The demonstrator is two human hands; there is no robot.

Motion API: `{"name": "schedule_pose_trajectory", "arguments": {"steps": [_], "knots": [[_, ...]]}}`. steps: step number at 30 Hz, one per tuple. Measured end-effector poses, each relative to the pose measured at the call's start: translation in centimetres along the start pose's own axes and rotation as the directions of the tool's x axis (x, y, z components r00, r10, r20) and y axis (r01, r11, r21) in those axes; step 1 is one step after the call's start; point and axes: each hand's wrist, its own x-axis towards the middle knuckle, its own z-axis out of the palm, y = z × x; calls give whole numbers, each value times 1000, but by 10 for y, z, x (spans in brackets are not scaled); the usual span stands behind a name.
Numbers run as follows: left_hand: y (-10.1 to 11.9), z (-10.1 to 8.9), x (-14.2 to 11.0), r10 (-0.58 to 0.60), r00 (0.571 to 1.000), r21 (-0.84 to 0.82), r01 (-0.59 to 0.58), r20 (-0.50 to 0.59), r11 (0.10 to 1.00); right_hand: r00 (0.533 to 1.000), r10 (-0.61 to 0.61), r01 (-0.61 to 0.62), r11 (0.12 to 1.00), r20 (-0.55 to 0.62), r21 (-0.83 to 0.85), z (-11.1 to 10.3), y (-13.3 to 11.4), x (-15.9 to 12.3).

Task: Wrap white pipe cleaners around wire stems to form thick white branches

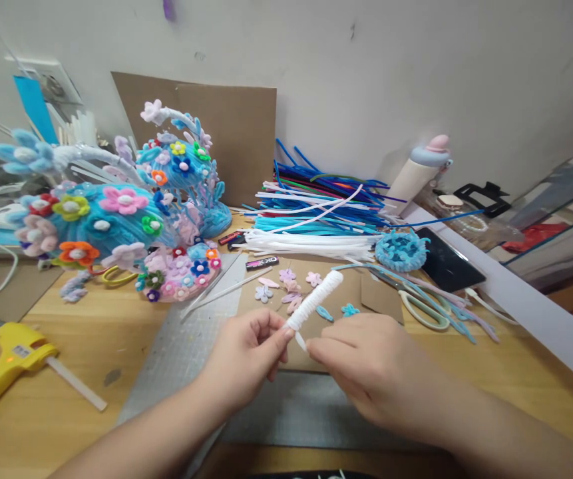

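My left hand (251,352) pinches the lower end of a thick rod wrapped in white pipe cleaner (316,299), which tilts up and to the right. Just right of it, my right hand (366,359) is closed, its fingertips pinching the loose tail of the white pipe cleaner near the rod's base. Beyond my hands, small pastel fuzzy flowers and petals (290,286) lie on a brown cardboard sheet (381,306). That sheet rests over a grey cutting mat (166,362).
A yellow glue gun (19,356) lies at the left. Flower-covered blue pipe-cleaner pieces (111,233) stand behind it. Bundled pipe cleaners (311,213) fill the back. At the right are scissors (423,309), a phone (450,263), a fuzzy blue piece (400,249) and a bottle (418,173).
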Motion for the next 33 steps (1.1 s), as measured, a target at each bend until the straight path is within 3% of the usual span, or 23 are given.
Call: {"name": "schedule_pose_trajectory", "arguments": {"steps": [3, 8, 13, 18, 21, 23, 27, 33], "knots": [[0, 0, 2, 3, 1000, 28, -4, 31, 1000, 999, -19, 18, 999, -25, -35, -3, -2, -1], [-9, 3, 2, 56, 989, 277, -92, 137, 956, 994, -111, 111, 994, 2, -4, -4, -1, 0], [-18, 15, -10, -74, 959, 303, -13, 274, 953, 997, -23, 5, 971, 73, 239, -1, 18, 7], [-10, 22, -19, -222, 871, 120, 188, 437, 975, 954, 57, -235, 751, 295, 617, 7, 43, 15], [0, 15, -17, -192, 913, 5, 204, 360, 979, 940, 117, -319, 625, 319, 712, 15, 51, 16], [7, 7, -14, -145, 953, -74, 170, 264, 983, 940, 161, -336, 591, 300, 733, 19, 52, 15], [14, -8, -10, -58, 989, -155, 79, 134, 985, 954, 169, -293, 699, 247, 653, 17, 45, 13], [8, -17, -2, -36, 996, -206, 53, 86, 977, 985, 55, -105, 942, 161, 319, 3, 28, 9]]}}
